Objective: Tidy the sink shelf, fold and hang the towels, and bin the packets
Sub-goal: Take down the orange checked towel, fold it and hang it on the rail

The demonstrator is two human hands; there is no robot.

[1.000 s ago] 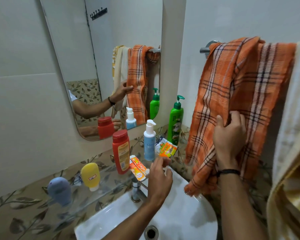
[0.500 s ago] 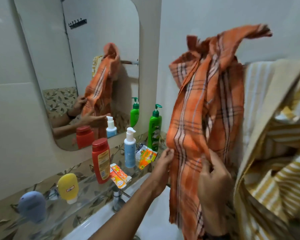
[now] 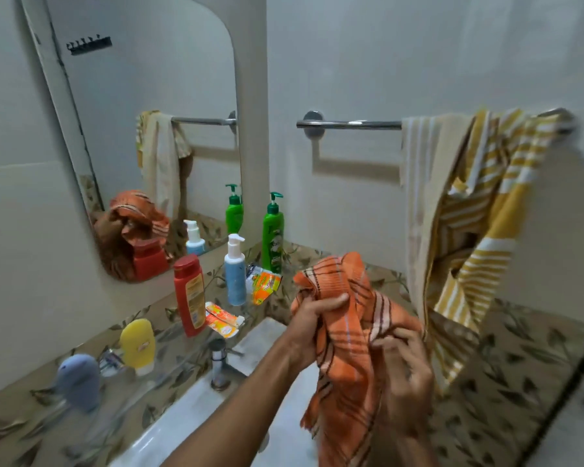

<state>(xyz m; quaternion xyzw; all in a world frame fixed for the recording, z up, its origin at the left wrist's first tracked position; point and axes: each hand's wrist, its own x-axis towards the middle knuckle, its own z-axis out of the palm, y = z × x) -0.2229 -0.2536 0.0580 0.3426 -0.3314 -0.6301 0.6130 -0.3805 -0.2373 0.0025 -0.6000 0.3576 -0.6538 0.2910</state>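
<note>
An orange plaid towel [image 3: 348,335] hangs bunched over the sink, off the rail. My left hand [image 3: 309,323] grips its upper left part. My right hand [image 3: 405,369] pinches its right edge lower down. A yellow and white striped towel [image 3: 469,210] hangs crumpled on the right half of the chrome towel rail [image 3: 348,124]. On the glass shelf [image 3: 169,362] stand a red bottle [image 3: 189,294], a blue pump bottle [image 3: 235,274], a green pump bottle [image 3: 273,234], a yellow tube [image 3: 138,345] and a blue-grey tube [image 3: 78,382]. Orange packets [image 3: 223,320] and a green-orange packet [image 3: 263,286] lie among them.
A white sink [image 3: 189,423] with a chrome tap [image 3: 220,362] sits below the shelf. A mirror [image 3: 142,129] covers the left wall. Leaf-patterned tiles [image 3: 520,365] run behind the sink. The left half of the rail is bare.
The orange towel came off the rail and dropped down in front of me. Both hands moved from the rail area to hold it bunched over the sink.
</note>
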